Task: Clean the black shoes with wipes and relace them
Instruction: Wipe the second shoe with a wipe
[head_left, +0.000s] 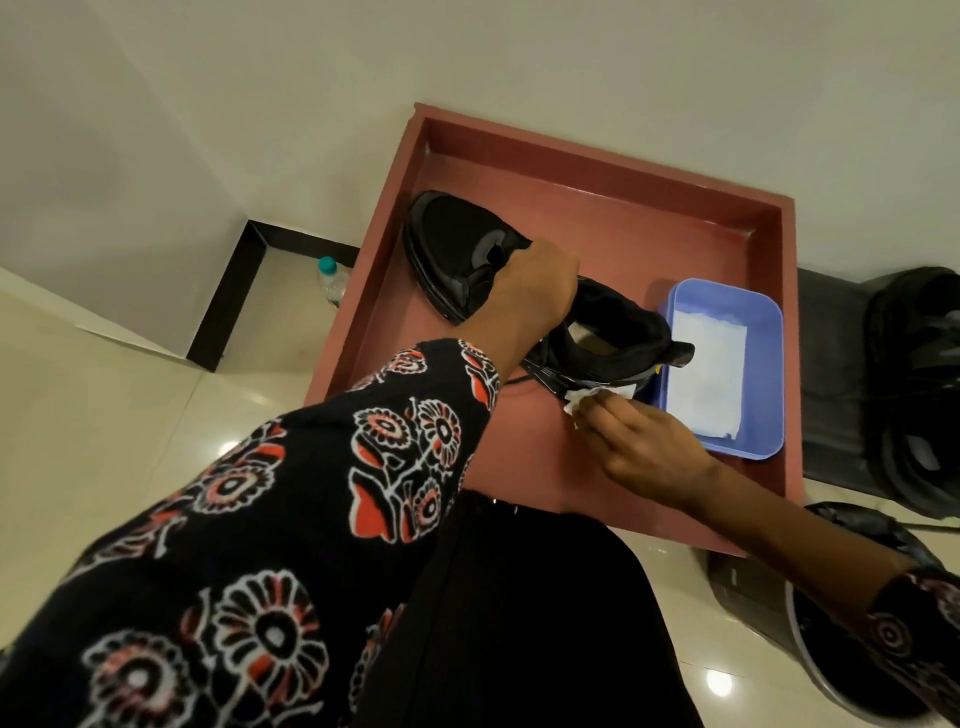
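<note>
Two black shoes sit in a reddish tray. One black shoe lies at the tray's far left. The nearer black shoe sits at the middle, its opening facing up. My left hand grips the front part of this nearer shoe. My right hand pinches a crumpled white wipe against the shoe's near side at the sole edge. A blue tub at the tray's right holds flat white wipes.
A clear water bottle with a teal cap stands on the floor left of the tray. A black bag lies at the right. A dark bin stands near my right forearm. Glossy tiled floor surrounds the tray.
</note>
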